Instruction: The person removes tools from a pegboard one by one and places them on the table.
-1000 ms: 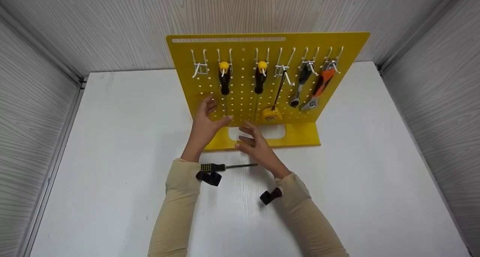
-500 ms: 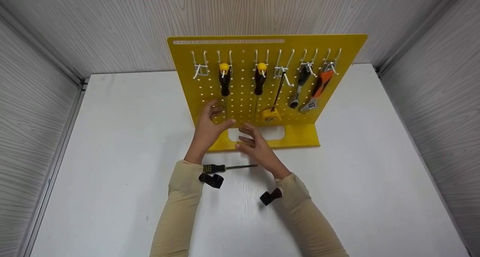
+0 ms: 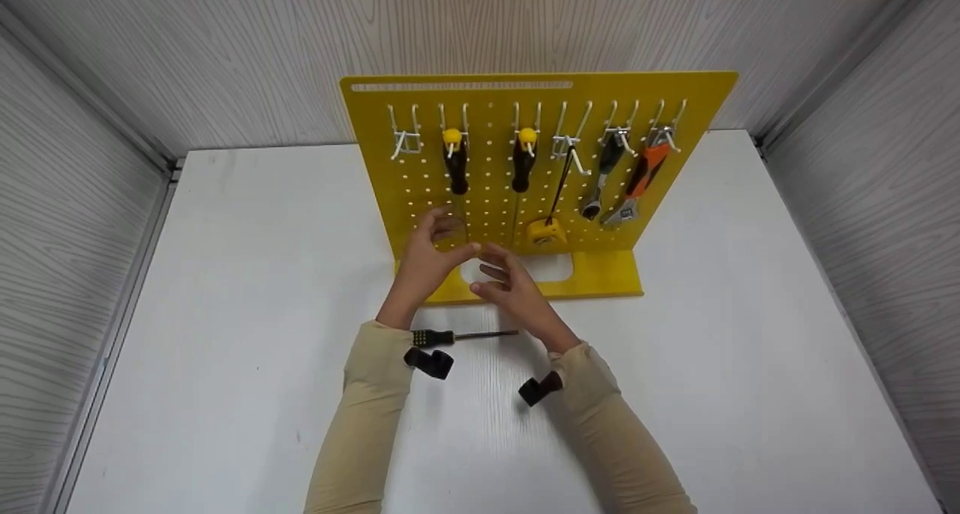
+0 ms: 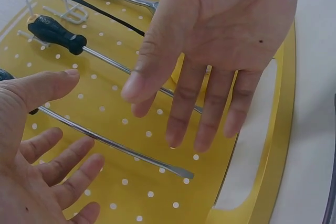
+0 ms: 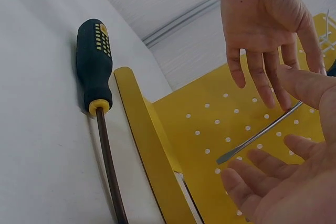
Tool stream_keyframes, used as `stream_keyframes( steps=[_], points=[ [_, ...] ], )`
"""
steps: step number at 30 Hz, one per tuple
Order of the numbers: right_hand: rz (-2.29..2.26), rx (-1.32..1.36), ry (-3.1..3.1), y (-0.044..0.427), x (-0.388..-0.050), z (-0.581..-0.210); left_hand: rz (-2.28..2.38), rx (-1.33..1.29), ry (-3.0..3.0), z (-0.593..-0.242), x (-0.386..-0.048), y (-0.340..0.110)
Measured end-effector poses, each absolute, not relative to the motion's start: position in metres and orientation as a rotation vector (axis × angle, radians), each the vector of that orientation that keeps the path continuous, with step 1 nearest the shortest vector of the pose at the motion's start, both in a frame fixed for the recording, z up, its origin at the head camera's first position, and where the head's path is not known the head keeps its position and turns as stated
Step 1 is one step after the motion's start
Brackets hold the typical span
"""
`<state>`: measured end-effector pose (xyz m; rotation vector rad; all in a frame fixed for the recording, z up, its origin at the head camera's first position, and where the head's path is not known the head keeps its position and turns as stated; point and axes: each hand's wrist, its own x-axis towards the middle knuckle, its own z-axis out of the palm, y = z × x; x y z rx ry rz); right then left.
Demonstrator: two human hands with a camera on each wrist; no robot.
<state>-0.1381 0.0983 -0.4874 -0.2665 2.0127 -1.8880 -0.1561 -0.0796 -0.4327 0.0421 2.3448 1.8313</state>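
My left hand [image 3: 426, 268] is held in front of the yellow pegboard [image 3: 360, 97], fingers loosely bent and nothing gripped. Close by its fingertips hangs the left dark-handled screwdriver [image 3: 456, 167]; in the right wrist view the fingers overlap its shaft [image 5: 262, 132], and contact cannot be told. My right hand [image 3: 519, 293] faces it across a small gap, palm turned inward and holding nothing. A second screwdriver [image 3: 523, 165] hangs further right. On the white table, below the hands, lies a loose screwdriver [image 3: 435, 338] with a dark, yellow-dotted handle, its tip pointing right.
A yellow tape measure [image 3: 546, 234] hangs by its black cord. To its right hang a dark-handled wrench [image 3: 602, 172] and an orange-handled adjustable wrench [image 3: 640, 176]. A bare white hook [image 3: 405, 142] is at far left. The board's base [image 3: 607, 274] rests on the table.
My left hand has moved right and slightly toward me, closer to the right hand. The left hanging screwdriver now slants slightly. My right hand stays nearly in place.
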Motion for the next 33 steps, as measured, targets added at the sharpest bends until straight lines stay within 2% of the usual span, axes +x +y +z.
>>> stream_keyframes(
  steps=[33],
  points=[
    [-1.786,-0.216,2.248,0.091,-0.155,-0.484,1.814,0.135,2.348,-0.43,-0.156,-0.073]
  ],
)
